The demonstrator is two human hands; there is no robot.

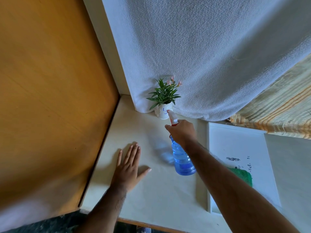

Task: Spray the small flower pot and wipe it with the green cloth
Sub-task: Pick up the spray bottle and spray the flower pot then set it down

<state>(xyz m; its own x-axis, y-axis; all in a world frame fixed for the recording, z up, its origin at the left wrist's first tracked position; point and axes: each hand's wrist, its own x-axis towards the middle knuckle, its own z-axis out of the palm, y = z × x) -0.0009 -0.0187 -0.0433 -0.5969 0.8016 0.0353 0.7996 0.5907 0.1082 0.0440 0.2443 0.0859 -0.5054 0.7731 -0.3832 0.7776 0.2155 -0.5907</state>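
The left hand (130, 167) lies flat on the pale table (151, 199), palm down, with its fingers spread out. It holds nothing. To the right, a green cloth (244, 175) sits on a white tray (239, 145). The right arm hides part of the cloth. The right hand (182, 132) is wrapped tight around the neck of a blue spray bottle (182, 160). The bottle is lifted off the table and tilted, and its blurry blue shadow falls on the table beside it. The red and white nozzle points at the small flower pot (162, 112) and is very close to it. The pot is white with blue marks. It stands at the back of the table, against a white cloth (202, 56) that hangs down. Green leaves and small pink flowers (173, 82) grow out of it.
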